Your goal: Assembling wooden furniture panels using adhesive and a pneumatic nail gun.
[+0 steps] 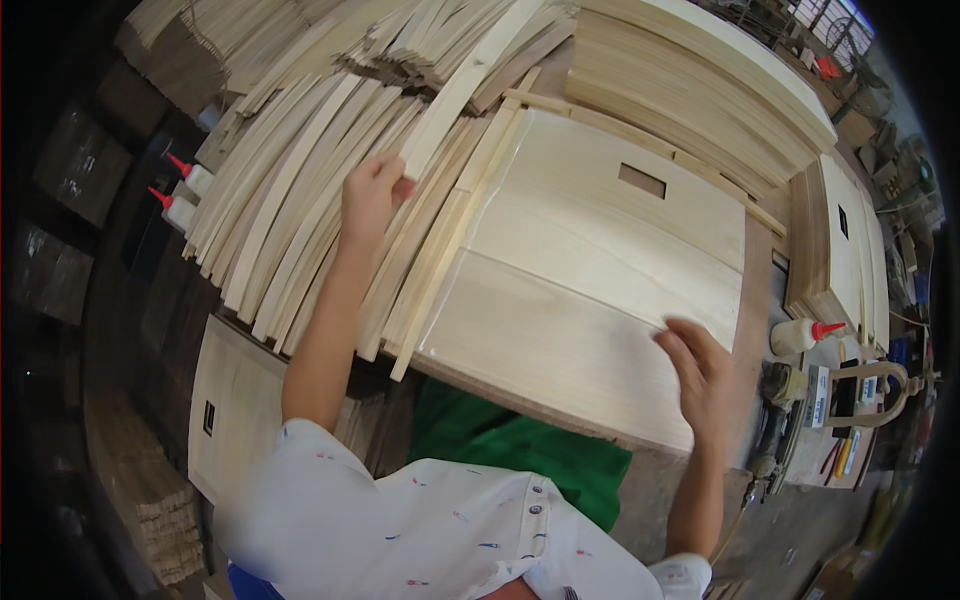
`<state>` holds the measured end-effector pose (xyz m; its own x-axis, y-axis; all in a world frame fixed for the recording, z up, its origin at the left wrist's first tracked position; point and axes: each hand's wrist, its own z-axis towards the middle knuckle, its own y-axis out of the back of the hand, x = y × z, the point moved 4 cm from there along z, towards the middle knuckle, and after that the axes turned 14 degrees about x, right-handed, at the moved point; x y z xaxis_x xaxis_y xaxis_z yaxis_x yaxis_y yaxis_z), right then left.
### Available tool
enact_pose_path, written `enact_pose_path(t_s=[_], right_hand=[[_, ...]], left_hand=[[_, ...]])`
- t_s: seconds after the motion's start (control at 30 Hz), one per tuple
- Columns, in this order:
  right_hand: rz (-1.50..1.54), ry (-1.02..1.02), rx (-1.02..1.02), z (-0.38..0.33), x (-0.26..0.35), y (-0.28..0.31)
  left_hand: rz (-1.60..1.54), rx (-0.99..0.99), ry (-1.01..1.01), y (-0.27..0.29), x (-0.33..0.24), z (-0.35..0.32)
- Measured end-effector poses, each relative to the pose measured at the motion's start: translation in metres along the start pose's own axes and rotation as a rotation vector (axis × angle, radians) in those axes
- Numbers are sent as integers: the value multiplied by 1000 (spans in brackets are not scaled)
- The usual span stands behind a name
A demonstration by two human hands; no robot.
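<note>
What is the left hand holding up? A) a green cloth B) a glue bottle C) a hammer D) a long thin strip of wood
D: the left hand grips the end of a long thin wood strip above the pile of strips, while the right hand rests flat on the wide wood panel.

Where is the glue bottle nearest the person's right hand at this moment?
In the head view, the white glue bottle with a red tip lies on its side at the right, just right of the wooden panel and the right hand.
</note>
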<state>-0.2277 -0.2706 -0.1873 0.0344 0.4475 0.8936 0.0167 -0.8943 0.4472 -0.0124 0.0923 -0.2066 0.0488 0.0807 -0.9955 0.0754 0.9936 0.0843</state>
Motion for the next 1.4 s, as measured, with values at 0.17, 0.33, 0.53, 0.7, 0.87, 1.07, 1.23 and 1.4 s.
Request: enact_pose_path(t_s=[0.17, 0.33, 0.53, 0.7, 0.87, 1.07, 1.23, 1.4], right_hand=[[253, 113, 250, 79, 24, -87], [511, 62, 315, 110, 40, -134], [571, 61, 166, 104, 40, -141], [567, 30, 114, 99, 43, -137], [694, -15, 210, 112, 21, -150], [771, -46, 200, 127, 23, -178], [743, -67, 231, 144, 20, -194], [655, -105, 237, 157, 18, -195]], left_hand=[[8, 10, 94, 0, 18, -109], [-168, 86, 75, -9, 32, -171], [-198, 208, 55, -29, 41, -201], [194, 253, -136, -35, 32, -211], [522, 250, -292, -37, 20, -218], [604, 219, -295, -25, 14, -215], [635, 183, -259, -20, 22, -207], [608, 171, -245, -20, 24, -194]])
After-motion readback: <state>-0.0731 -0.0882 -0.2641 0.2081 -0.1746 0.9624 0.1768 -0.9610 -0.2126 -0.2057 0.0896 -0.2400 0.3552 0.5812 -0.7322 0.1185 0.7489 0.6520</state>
